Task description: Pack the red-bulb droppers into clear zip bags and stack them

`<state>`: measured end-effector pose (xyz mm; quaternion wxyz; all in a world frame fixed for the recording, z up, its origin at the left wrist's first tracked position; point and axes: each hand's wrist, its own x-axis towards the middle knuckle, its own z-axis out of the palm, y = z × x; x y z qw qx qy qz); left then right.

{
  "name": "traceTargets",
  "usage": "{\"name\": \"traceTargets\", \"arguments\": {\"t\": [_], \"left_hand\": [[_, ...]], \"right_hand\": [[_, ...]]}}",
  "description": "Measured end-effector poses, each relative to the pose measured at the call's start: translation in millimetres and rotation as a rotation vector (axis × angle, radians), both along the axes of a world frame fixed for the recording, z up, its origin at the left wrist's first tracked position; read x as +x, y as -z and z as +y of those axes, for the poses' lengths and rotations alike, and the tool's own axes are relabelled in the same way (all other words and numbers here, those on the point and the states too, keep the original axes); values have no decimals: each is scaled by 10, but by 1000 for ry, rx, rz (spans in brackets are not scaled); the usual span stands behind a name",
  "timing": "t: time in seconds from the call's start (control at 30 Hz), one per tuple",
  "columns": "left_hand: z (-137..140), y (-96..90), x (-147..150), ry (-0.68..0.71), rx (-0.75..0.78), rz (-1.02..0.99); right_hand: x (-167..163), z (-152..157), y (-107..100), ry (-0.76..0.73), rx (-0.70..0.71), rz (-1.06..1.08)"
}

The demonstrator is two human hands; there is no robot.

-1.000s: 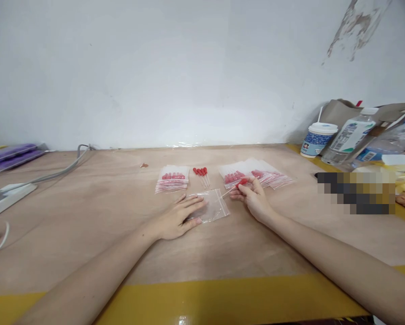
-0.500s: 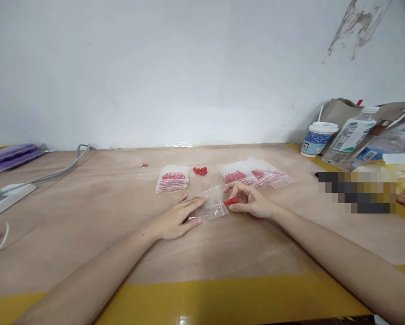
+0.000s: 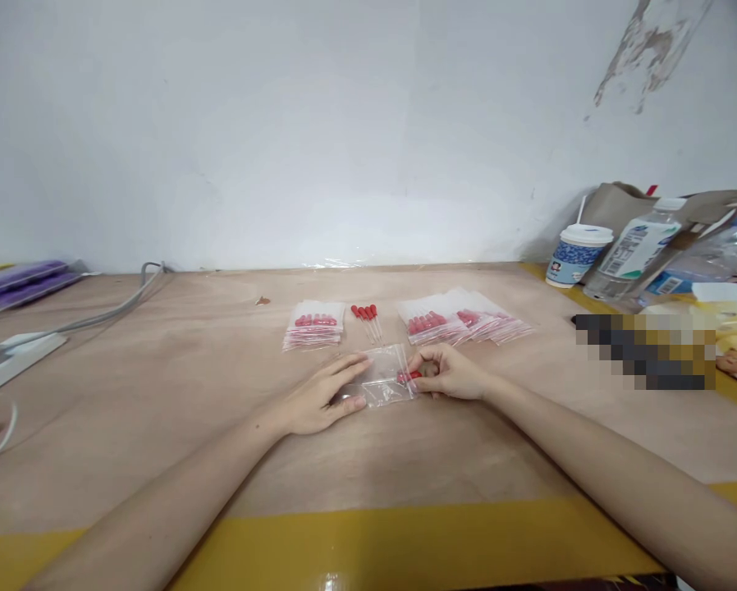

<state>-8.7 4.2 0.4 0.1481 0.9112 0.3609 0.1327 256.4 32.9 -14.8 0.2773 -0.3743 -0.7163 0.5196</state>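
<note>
Lying palm down, the left hand (image 3: 322,402) covers the left end of a clear zip-lock bag (image 3: 384,373), its fingers extended and grasping nothing. The bag lies flat on the brown-covered tabletop (image 3: 282,480), its zip edge facing right. At that edge, the right hand (image 3: 455,373) pinches a red-bulbed dropper (image 3: 409,377) between thumb and index finger. The dropper's bulb sits at the mouth of the bag; its slender stem points left, within the bag's outline. Directly behind the bag, four loose droppers (image 3: 364,313) lie side by side, bulbs away from the person and stems toward the bag. To their left is a stack of filled bags (image 3: 313,328), with red bulbs visible through the plastic. To their right, behind the right hand, a second group of filled bags (image 3: 433,324) spreads rightward in overlapping piles. Yellow tape (image 3: 344,546) borders the near edge of the tabletop. At the far right, a lidded paper cup (image 3: 576,261) with a straw stands beside a tilted plastic bottle (image 3: 643,246). At the left, a gray cable (image 3: 122,305) runs to a white power strip (image 3: 20,361).
</note>
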Motion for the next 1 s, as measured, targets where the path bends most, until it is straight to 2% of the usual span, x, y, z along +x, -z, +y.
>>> {"name": "traceTargets", "arguments": {"t": [0.07, 0.2, 0.27, 0.33, 0.53, 0.67, 0.77, 0.87, 1.0], "left_hand": [[14, 10, -20, 23, -3, 0], [39, 36, -44, 53, 13, 4], [33, 38, -37, 50, 32, -6], [17, 30, -18, 39, 61, -39], [-12, -5, 6, -24, 79, -131], [11, -51, -76, -20, -53, -122], [29, -81, -137, 3, -137, -79], [41, -78, -153, 2, -117, -65], [51, -56, -135, 36, -85, -75]], "right_hand": [[-5, -9, 3, -15, 84, -55], [-21, -37, -40, -100, 444, -128], [-15, -47, -58, -122, 548, -140], [5, -55, -62, -86, 520, -111], [28, -93, -70, -86, 255, -121], [-16, -105, -81, 45, 84, 1], [-40, -101, -72, 81, 26, 72], [-71, -108, -52, 25, 98, 36], [-125, -130, -15, -5, 353, -5]]}}
